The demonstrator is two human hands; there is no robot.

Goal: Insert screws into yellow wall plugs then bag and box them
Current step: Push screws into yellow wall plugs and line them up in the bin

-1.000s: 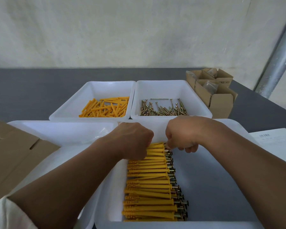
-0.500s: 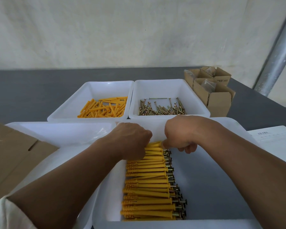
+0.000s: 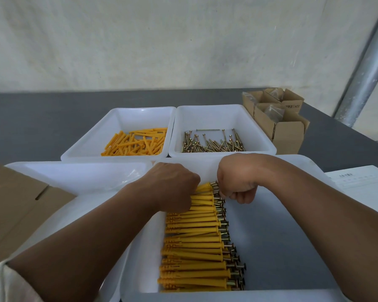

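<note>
We are working at the 12 o'clock end of the row (image 3: 192, 240) of filled plugs in the near tray (image 3: 282, 236). Our left hand (image 3: 172, 188) is covering the top plug (image 3: 203, 187); its fingers are hidden, so we cannot tell their grip. Our right hand (image 3: 238, 184), fingers curled together, is pinching the screw (image 3: 215, 184) at 3 o'clock. We are judging a straight push along the plug, tip braced, the best approach.

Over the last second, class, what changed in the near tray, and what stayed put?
Little. Between the left hand and right hand, the topmost plug has tipped, its screw end rising; both hands seem to hold it. The row of filled plugs, the loose plugs and the screws lie unchanged.
</note>
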